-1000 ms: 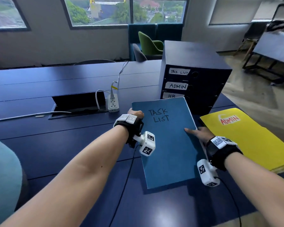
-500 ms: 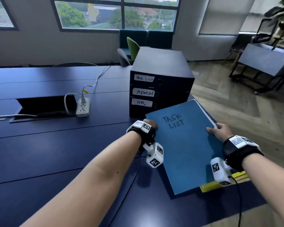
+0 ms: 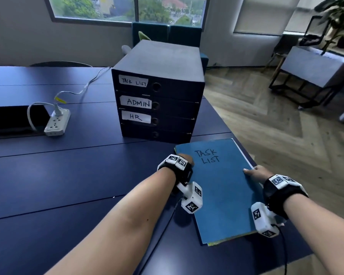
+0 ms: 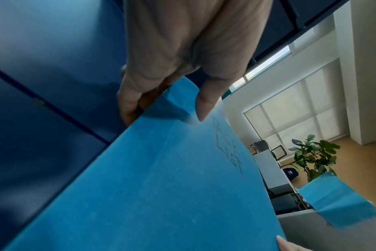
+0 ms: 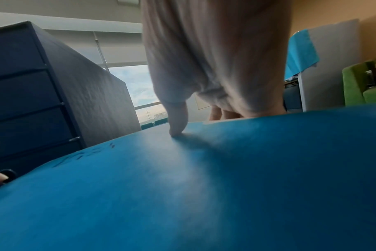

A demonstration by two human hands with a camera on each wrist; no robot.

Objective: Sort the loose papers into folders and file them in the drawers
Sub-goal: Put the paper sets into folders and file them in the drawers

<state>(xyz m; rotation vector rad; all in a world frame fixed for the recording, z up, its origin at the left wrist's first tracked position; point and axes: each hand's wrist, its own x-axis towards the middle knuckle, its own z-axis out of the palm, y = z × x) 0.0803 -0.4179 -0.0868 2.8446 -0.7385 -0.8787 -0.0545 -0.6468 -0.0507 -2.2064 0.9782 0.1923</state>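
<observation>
A blue folder (image 3: 222,187) marked TASK LIST lies flat at the table's right corner, on top of a yellow folder whose edge (image 3: 226,241) shows below it. My left hand (image 3: 184,158) pinches its left edge, thumb on top (image 4: 204,105) and fingers underneath. My right hand (image 3: 255,171) grips the right edge, thumb pressed on the cover (image 5: 178,118), fingers curled under. Just beyond stands a dark drawer cabinet (image 3: 157,92) with shut drawers labelled TASK LIST (image 3: 133,81), ADMIN (image 3: 136,102) and HR (image 3: 136,117).
A white power strip (image 3: 57,123) with its cable lies left of the cabinet beside an open cable hatch (image 3: 16,120). The navy table (image 3: 68,175) ends close to the folder's right side; wooden floor (image 3: 276,126) and a low bench (image 3: 314,70) lie beyond.
Both hands carried the blue folder rightwards and laid it over the yellow ADMIN folder, which is now almost covered. The view turned towards the cabinet.
</observation>
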